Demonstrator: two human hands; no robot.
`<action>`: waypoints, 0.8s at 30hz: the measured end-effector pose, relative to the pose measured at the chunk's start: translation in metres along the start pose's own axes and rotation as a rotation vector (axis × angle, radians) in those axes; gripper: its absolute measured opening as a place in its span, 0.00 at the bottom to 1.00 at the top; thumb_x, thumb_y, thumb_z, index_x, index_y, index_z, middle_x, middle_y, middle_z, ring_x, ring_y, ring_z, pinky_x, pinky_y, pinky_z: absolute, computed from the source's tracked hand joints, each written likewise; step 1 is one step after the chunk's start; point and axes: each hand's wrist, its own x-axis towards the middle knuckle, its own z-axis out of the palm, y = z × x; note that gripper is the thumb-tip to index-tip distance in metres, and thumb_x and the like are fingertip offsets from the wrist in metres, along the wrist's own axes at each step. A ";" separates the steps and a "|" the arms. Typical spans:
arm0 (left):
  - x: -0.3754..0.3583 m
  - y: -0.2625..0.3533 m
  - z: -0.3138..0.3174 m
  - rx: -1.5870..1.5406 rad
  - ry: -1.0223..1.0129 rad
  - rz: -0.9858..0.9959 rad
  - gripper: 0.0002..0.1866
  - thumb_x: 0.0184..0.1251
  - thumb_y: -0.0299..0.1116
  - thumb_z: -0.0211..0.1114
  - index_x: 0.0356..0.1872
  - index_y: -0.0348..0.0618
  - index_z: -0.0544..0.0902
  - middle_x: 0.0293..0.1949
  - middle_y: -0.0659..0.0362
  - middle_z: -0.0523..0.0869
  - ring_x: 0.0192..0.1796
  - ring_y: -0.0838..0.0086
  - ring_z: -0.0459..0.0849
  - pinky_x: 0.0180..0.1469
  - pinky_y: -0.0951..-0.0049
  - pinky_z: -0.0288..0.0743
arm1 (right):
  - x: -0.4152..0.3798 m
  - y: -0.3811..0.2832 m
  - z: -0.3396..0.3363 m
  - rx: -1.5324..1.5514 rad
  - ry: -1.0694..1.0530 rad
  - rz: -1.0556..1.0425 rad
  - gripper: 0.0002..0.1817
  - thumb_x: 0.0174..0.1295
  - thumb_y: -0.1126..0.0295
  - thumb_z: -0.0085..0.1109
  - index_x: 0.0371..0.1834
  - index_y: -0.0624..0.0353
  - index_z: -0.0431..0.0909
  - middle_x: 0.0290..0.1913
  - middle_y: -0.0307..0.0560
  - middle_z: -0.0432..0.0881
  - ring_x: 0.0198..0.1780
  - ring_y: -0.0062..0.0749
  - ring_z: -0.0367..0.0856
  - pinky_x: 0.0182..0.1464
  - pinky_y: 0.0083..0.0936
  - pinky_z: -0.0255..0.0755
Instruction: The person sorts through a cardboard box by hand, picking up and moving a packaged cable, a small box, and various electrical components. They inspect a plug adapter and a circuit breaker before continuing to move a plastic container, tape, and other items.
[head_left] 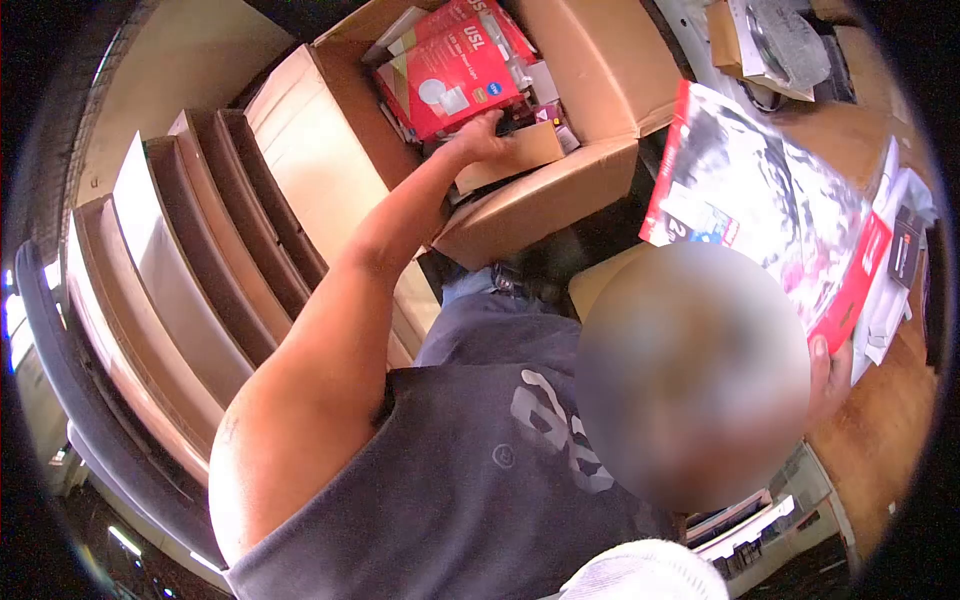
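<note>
My left hand [485,138] reaches down into a large open cardboard box [535,205]. Its fingers are curled beside a small brown carton [525,150], at the lower edge of a red LED slim panel light package [450,80]. What those fingers grip is hidden. On the right, my right hand [828,378] closes on the lower red edge of a clear plastic pouch [760,180] with red ends and a printed label. The thumb lies over the pouch's edge, and a blurred round patch covers the area beside this hand.
Several tall brown and white panels [205,260] stand in a row to the left. Behind the pouch, a brown wooden surface [890,420] carries white plastic wrappings [890,290]. More packaged goods [770,50] lie at the upper right.
</note>
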 end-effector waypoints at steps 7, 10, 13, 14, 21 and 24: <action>-0.084 0.115 -0.125 -1.792 -0.084 0.032 0.52 0.55 0.77 0.51 0.69 0.43 0.62 0.65 0.48 0.70 0.66 0.55 0.69 0.65 0.50 0.63 | 0.059 -0.033 0.140 0.348 -0.201 0.120 0.10 0.61 0.72 0.57 0.42 0.65 0.79 0.34 0.37 0.79 0.31 0.15 0.72 0.34 0.15 0.66; -0.119 0.161 -0.135 -1.965 0.229 0.348 0.59 0.44 0.82 0.53 0.70 0.45 0.62 0.67 0.53 0.68 0.68 0.56 0.66 0.69 0.47 0.58 | 0.055 -0.019 0.222 0.556 -0.292 0.163 0.04 0.62 0.73 0.57 0.35 0.62 0.79 0.30 0.34 0.78 0.29 0.12 0.70 0.31 0.14 0.65; -0.127 0.155 -0.137 -2.068 0.346 0.525 0.58 0.44 0.79 0.58 0.70 0.46 0.62 0.68 0.54 0.67 0.69 0.56 0.66 0.68 0.45 0.59 | 0.054 0.006 0.275 0.804 -0.260 0.342 0.06 0.63 0.73 0.57 0.28 0.59 0.76 0.25 0.35 0.78 0.24 0.13 0.71 0.25 0.15 0.66; -0.130 0.159 -0.138 -2.059 0.377 0.594 0.52 0.48 0.73 0.62 0.68 0.46 0.64 0.66 0.55 0.70 0.67 0.57 0.68 0.67 0.44 0.62 | 0.053 0.013 0.287 0.779 -0.238 0.395 0.07 0.63 0.73 0.57 0.27 0.59 0.76 0.24 0.36 0.78 0.21 0.14 0.72 0.22 0.16 0.66; -0.075 0.117 -0.081 -1.954 0.677 -0.108 0.16 0.60 0.24 0.61 0.50 0.36 0.75 0.43 0.54 0.82 0.44 0.65 0.83 0.51 0.61 0.79 | 0.032 0.048 0.326 0.458 -0.688 0.281 0.11 0.63 0.63 0.60 0.34 0.61 0.78 0.29 0.41 0.82 0.29 0.19 0.79 0.32 0.22 0.73; -0.095 0.108 -0.125 -1.803 0.785 -0.191 0.15 0.60 0.24 0.61 0.48 0.32 0.74 0.40 0.52 0.82 0.42 0.63 0.84 0.47 0.63 0.81 | 0.039 0.052 0.324 0.311 -0.697 0.303 0.14 0.64 0.60 0.60 0.36 0.62 0.78 0.28 0.44 0.83 0.30 0.22 0.80 0.32 0.24 0.74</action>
